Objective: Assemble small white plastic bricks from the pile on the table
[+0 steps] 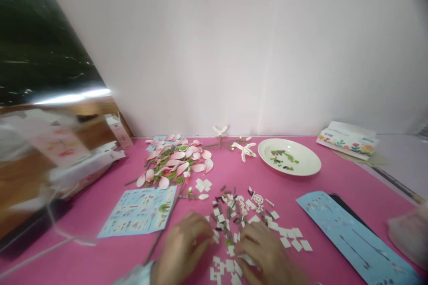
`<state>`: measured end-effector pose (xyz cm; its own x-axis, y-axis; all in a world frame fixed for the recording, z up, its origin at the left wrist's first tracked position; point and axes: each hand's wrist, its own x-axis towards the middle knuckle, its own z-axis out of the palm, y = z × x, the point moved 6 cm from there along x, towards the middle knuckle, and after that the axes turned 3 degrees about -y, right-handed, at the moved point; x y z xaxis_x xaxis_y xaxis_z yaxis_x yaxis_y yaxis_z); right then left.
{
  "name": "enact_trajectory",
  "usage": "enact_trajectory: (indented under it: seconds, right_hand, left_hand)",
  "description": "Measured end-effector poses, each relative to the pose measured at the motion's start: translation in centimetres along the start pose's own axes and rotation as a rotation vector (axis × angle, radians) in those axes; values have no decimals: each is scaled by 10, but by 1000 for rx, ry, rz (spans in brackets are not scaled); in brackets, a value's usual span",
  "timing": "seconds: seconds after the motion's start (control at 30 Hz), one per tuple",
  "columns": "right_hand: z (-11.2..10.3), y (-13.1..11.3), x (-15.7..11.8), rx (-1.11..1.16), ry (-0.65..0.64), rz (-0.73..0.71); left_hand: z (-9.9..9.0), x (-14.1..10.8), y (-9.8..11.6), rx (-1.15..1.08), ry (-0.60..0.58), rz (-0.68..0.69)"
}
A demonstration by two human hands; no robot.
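A loose pile of small building-brick pieces [237, 207], white, grey-brown and black, lies on the pink table in front of me. My left hand [185, 247] is at the pile's left side, fingers bent together on a small white brick piece [210, 239]. On the right, my right hand [262, 251] is curled over the near pieces, with a white brick piece [248, 259] showing between thumb and fingers. Flat white pieces [229, 267] are spread between and below the hands. More white square pieces [291, 234] lie right of my right hand. Motion blurs the fingertips slightly.
Pink petals and branches [175, 162] are heaped at back left. A blue instruction sheet [138, 211] lies left, another blue sheet [354, 236] right. A white plate [309, 167] holds green and dark pieces. White flower parts [245, 149] lie behind. Boxes [83, 164] stand left.
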<state>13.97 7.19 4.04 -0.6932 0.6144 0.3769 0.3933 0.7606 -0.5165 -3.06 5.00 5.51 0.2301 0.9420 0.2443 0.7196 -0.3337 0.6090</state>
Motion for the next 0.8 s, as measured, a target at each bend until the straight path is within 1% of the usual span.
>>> enact_trajectory:
  seconds: [0.1,0.3,0.43,0.6,0.7,0.77,0.8]
  right_hand:
    - [5,-3,0,-10,-62,4]
    - [7,-4,1,-43,-103,13]
    - [9,-8,1,-83,-146,-20]
    - [12,-10,3,-126,-178,-45]
    - [13,-10,5,-119,-181,-61]
    - [12,-11,6,-106,-177,-80]
    - [11,-12,7,-95,-175,-89]
  left_hand:
    - [1,-11,-5,67,-23,21]
    - [8,-31,-14,170,-64,61]
    - [11,-36,-16,212,-89,54]
    - [6,-40,-11,257,-73,62]
    - [8,-49,-6,294,-84,146]
    - [15,-59,-6,330,-127,232]
    - [20,-64,-7,343,-143,254]
